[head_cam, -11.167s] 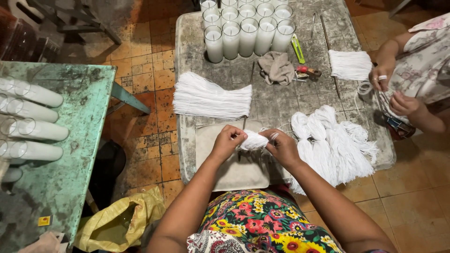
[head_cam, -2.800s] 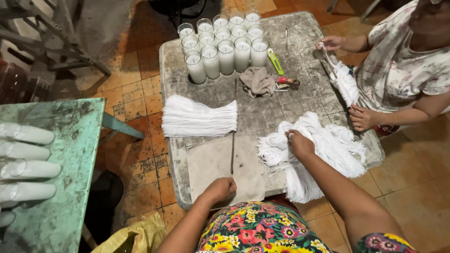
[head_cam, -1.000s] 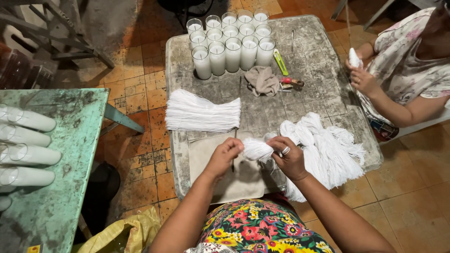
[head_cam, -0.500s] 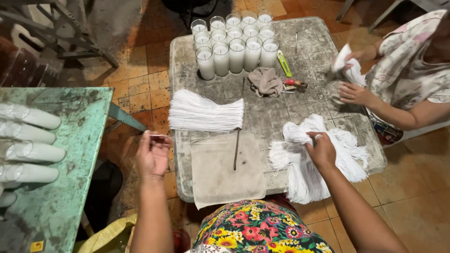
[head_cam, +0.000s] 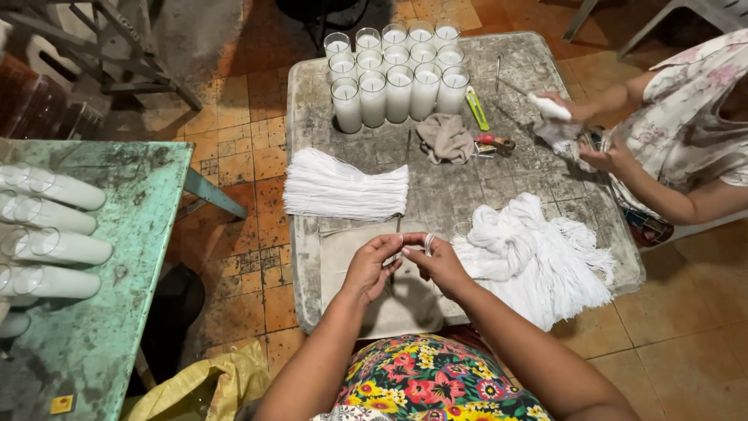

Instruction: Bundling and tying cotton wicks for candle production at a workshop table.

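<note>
My left hand (head_cam: 372,267) and my right hand (head_cam: 438,262) meet fingertip to fingertip over a beige cloth (head_cam: 393,306) at the near edge of the stone table (head_cam: 305,257). Between the fingertips they pinch a small piece of white string (head_cam: 428,244). A loose heap of white string (head_cam: 541,261) lies just right of my right hand. A neat stack of cut white strings (head_cam: 347,189) lies beyond my left hand. A thin metal rod (head_cam: 406,160) runs from the cloth toward the far side.
Several glass candles (head_cam: 397,74) stand at the table's far end, with a grey rag (head_cam: 446,137), green cutter (head_cam: 475,107) and red-handled tool (head_cam: 495,143) nearby. Another person's hands (head_cam: 580,132) hold white string at the right. A green table (head_cam: 117,296) on the left bears lying glass candles (head_cam: 54,234).
My left hand has come back from over the floor at the left, and my right hand has left the string heap. Both now meet over the cloth.
</note>
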